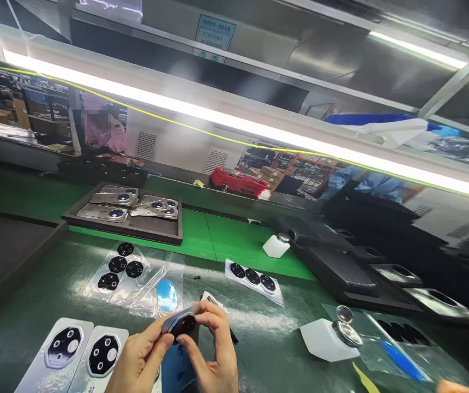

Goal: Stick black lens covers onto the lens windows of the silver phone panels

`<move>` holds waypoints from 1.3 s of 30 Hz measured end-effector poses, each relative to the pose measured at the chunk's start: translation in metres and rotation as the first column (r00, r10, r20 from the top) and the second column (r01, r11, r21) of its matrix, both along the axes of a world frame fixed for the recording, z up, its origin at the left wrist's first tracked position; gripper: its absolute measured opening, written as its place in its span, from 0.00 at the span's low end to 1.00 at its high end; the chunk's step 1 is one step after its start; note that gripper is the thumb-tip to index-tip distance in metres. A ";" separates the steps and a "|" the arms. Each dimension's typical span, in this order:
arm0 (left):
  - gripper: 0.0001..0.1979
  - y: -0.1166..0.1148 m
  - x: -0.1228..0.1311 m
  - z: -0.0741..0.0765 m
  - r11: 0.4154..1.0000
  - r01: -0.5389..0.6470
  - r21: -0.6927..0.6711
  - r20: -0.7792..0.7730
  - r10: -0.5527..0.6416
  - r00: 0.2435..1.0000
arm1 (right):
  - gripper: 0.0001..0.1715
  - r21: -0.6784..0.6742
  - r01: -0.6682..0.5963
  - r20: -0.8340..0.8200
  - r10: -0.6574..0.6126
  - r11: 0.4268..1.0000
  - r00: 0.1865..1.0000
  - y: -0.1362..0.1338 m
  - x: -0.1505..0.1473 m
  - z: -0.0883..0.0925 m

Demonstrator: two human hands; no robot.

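Note:
Between my hands is a blue phone back cover (176,367), tilted, with a dark round camera lens plate (184,326) at its upper end. My left hand (142,355) pinches the left edge, its thumb beside the plate. From the right, my right hand (216,346) grips the same end with thumb and bent fingers. Two silver phone back covers (63,349) with black camera plates lie left of my left hand. Loose black lens plates (118,265) rest on a clear plastic sheet beyond it, beside a blue round piece (166,295). The cover's lower part is partly hidden by my hands.
A black tray (164,233) holds several phone covers. A white strip (231,275) carries three lens plates. White bottles with metal caps (324,339), (276,246) stand to the right. Stacked black trays (336,273) line the right side. Part of another hand (449,386) shows bottom right.

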State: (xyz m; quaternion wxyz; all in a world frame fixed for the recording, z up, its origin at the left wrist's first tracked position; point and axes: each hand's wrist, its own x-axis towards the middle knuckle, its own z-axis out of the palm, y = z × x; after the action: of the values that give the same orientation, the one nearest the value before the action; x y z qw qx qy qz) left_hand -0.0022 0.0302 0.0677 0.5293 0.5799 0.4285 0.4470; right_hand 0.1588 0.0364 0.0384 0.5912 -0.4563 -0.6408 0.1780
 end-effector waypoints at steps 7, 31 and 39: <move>0.20 -0.004 0.004 0.002 0.995 -0.049 0.084 -0.026 0.052 0.998 | 0.14 0.066 0.011 0.037 -0.014 0.998 0.999 0.001 -0.002 -0.002; 0.19 -0.004 0.007 0.002 0.986 0.065 0.155 0.013 -0.067 0.998 | 0.12 0.125 -0.004 0.044 -0.001 0.992 0.999 -0.001 -0.001 -0.001; 0.28 0.018 -0.009 -0.002 0.920 -0.192 -0.343 0.226 0.279 0.933 | 0.15 -0.094 0.358 -0.019 -0.361 0.929 0.932 0.026 0.074 0.005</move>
State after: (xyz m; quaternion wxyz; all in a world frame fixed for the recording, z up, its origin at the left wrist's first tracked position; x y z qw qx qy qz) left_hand -0.0107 0.0483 0.0659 0.6103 0.3652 0.4853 0.5086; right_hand 0.2329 0.0625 0.0432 0.6042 -0.5887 -0.5270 0.1033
